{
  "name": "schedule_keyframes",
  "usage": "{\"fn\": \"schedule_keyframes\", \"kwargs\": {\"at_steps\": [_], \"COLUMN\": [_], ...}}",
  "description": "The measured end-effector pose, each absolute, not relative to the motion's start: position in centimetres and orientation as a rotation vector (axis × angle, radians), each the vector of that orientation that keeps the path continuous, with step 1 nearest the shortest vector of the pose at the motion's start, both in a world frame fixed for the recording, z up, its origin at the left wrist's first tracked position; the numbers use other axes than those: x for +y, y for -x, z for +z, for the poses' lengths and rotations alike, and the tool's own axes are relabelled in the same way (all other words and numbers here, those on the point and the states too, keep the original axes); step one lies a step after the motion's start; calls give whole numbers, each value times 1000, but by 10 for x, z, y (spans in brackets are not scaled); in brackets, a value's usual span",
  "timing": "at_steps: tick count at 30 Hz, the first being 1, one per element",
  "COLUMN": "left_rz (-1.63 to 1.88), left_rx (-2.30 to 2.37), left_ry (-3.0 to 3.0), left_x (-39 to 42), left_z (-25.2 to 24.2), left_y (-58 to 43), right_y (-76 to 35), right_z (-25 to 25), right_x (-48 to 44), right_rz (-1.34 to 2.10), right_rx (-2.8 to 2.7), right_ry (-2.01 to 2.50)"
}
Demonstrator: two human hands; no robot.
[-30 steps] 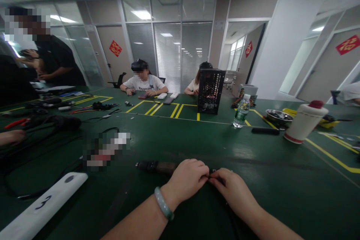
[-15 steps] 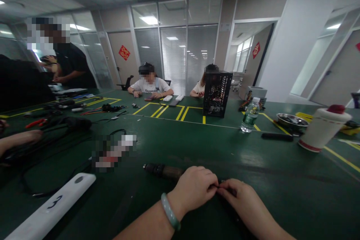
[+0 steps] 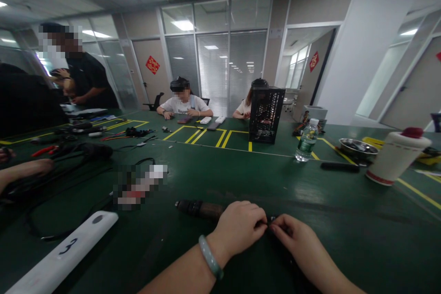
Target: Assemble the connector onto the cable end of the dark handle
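My left hand [image 3: 237, 227], with a pale green bangle [image 3: 209, 257] on its wrist, and my right hand [image 3: 292, 239] meet low in the head view. Their fingertips pinch a thin black cable [image 3: 272, 220] from both sides, and most of it is hidden by my fingers. Left of my left hand, a dark cylindrical cable connector [image 3: 200, 209] with a brown section lies on the green table [image 3: 310, 202]. My left fingers are close to its end.
A white bar marked 3 [image 3: 64, 252] and a pixelated object [image 3: 139, 188] lie to the left among black cables. A water bottle [image 3: 306, 141], black mesh computer case [image 3: 267, 115] and white red-capped cylinder [image 3: 394, 157] stand ahead. Co-workers sit and stand beyond.
The view has shifted slightly compared with a second ago, so the table items sit further right. My hands stay together on the black cable, with small shifts of the fingers.
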State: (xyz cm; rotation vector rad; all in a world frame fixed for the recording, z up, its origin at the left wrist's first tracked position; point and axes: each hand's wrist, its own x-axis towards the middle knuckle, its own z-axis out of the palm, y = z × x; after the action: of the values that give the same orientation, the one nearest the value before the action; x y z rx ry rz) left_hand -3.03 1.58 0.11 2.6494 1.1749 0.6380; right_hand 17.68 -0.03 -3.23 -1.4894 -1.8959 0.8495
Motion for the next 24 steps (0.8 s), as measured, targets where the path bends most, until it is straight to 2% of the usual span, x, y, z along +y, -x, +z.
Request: {"fn": "schedule_keyframes", "kwargs": {"at_steps": [24], "left_rz": [616], "left_rx": [1169], "left_ry": [-2643], "left_x": [15], "left_z": [2], "left_y": [32], "right_y": [-176], "right_z": [-32], "right_x": [1], "right_rz": [842], "right_rx": [-1969], "right_ry": [1437]}}
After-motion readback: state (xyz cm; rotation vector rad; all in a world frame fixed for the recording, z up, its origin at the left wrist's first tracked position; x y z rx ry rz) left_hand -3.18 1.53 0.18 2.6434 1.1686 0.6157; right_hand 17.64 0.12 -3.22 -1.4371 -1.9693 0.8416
